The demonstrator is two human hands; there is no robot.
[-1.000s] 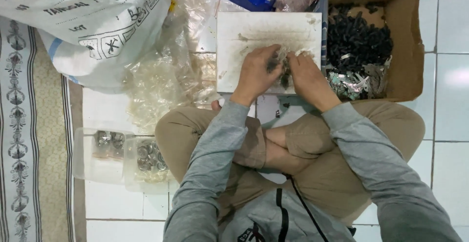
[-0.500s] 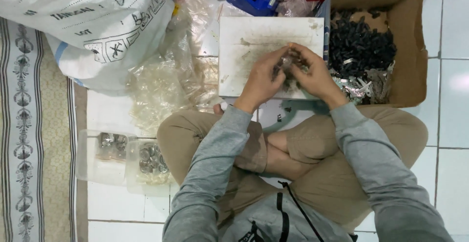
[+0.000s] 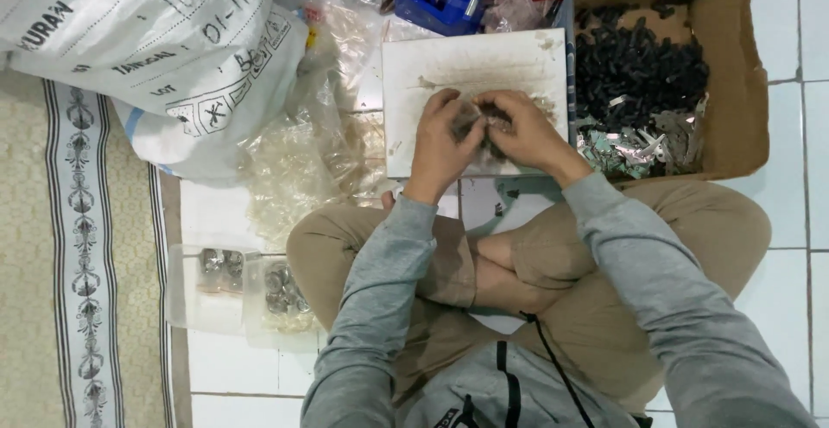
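I sit cross-legged on a tiled floor. My left hand (image 3: pixel 442 145) and my right hand (image 3: pixel 521 131) meet over a white board (image 3: pixel 414 74) in front of my knees. Both pinch a small clear plastic bag (image 3: pixel 471 119) with small dark parts inside; the fingers hide most of it. A little pile of dark parts lies on the board under my right hand.
A cardboard box (image 3: pixel 741 65) at right holds black parts and silvery scraps. A blue tape dispenser (image 3: pixel 436 0) lies beyond the board. A big white sack (image 3: pixel 147 57) and loose clear bags (image 3: pixel 306 164) are at left. Filled small bags (image 3: pixel 246 281) lie by my left knee.
Both hands have drawn closer together and slid slightly left on the board, now closed around the small bag.
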